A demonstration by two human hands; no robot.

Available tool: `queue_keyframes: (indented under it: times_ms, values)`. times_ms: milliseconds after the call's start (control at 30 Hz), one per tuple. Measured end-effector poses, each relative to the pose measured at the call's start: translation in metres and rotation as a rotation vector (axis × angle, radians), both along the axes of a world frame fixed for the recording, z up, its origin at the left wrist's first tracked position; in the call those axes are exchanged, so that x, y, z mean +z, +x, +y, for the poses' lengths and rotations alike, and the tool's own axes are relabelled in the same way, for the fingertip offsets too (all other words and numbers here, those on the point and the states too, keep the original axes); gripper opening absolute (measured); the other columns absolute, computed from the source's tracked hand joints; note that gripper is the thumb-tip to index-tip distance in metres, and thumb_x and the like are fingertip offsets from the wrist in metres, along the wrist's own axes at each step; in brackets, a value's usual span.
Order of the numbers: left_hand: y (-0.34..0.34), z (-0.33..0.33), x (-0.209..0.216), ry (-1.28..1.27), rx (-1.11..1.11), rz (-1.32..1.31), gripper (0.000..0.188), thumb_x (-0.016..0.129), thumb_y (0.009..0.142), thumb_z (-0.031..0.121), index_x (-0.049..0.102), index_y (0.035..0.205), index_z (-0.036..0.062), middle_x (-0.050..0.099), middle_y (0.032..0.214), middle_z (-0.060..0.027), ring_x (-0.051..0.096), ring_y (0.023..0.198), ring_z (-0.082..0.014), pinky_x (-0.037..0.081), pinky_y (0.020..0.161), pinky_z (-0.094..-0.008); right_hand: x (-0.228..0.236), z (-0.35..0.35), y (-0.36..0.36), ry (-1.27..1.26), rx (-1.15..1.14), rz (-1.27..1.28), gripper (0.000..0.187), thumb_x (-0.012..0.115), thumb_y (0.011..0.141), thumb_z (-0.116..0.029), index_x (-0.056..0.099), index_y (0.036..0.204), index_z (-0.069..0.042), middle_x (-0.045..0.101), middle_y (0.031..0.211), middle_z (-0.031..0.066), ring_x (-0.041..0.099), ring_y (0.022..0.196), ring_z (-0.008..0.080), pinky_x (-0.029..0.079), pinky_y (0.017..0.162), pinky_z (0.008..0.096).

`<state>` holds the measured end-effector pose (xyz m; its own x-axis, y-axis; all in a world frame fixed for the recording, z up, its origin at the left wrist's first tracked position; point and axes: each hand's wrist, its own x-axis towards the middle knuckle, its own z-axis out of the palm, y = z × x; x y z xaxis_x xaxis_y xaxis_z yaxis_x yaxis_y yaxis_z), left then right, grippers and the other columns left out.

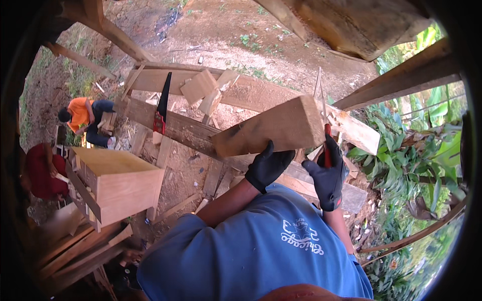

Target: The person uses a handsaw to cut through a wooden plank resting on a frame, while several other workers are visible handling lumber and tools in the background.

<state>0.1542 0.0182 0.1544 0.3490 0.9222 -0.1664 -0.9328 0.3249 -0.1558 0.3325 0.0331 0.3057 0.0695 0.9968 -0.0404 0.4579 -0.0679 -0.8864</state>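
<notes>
My left hand [268, 168], in a black glove, grips the lower edge of a thick wooden block [271, 128], which is raised and tilted above the beams. My right hand [329, 175], also gloved in black, is closed round the red handle of a long, thin-bladed tool [328, 150]. Its blade rises just beyond the block's right end and looks nearly edge-on, so its exact kind is unclear. A handsaw [161, 108] with a red handle and dark blade leans on the long wooden beam [188, 131] to the left.
Offcuts [200, 86] lie on a second plank [251, 95]. At left stands a wooden cabinet [130, 188], with a person in dark red [44, 170] beside it and a person in orange [80, 116] sitting farther off. Stacked boards [85, 248] lie lower left; slanted posts [401, 75] and plants border the right.
</notes>
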Motion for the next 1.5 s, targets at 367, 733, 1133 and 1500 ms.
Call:
queue_keyframes:
  times_ms: [367,733,1133,1500]
  values:
    - [-0.022,-0.044,-0.051,0.980,-0.388,1.944,0.069,0.079,0.093,0.044,0.055,0.142,0.0024,0.068,0.132,-0.0218,0.071,0.115,-0.0364,0.055,0.104,-0.0449,-0.041,0.047,0.005,-0.309,-0.101,-0.086,0.012,0.075,0.092,-0.013,0.075,0.104,-0.009,0.069,0.076,0.0059,0.065,0.059,0.0184,0.051,0.055,0.0354]
    - [-0.158,0.029,-0.043,1.003,-0.138,2.733,0.150,0.099,0.052,0.060,0.022,0.164,-0.0033,0.030,0.168,-0.0272,0.026,0.159,-0.0443,0.020,0.132,-0.0536,-0.071,0.029,0.036,-0.325,-0.116,-0.022,0.023,0.080,0.086,-0.010,0.075,0.108,-0.013,0.071,0.083,0.0120,0.068,0.065,0.0256,0.053,0.056,0.0345]
    - [-0.158,0.057,-0.013,1.049,-0.944,2.208,0.145,0.090,0.067,0.068,0.010,0.168,0.0024,0.040,0.163,-0.0276,0.050,0.146,-0.0418,0.042,0.122,-0.0474,0.024,0.040,0.011,-0.291,-0.075,-0.210,0.033,0.075,0.098,-0.032,0.080,0.120,-0.008,0.079,0.092,0.0065,0.068,0.076,0.0114,0.054,0.071,0.0336]
    - [-0.112,0.039,-0.180,0.318,-0.598,2.130,0.068,0.044,0.109,0.057,0.053,0.153,0.0066,0.062,0.146,-0.0270,0.058,0.135,-0.0471,0.047,0.111,-0.0522,-0.019,-0.034,0.096,-0.160,-0.333,-0.010,0.035,0.071,0.102,-0.026,0.076,0.130,-0.004,0.066,0.079,-0.0031,0.047,0.056,0.0036,0.038,0.054,0.0244]
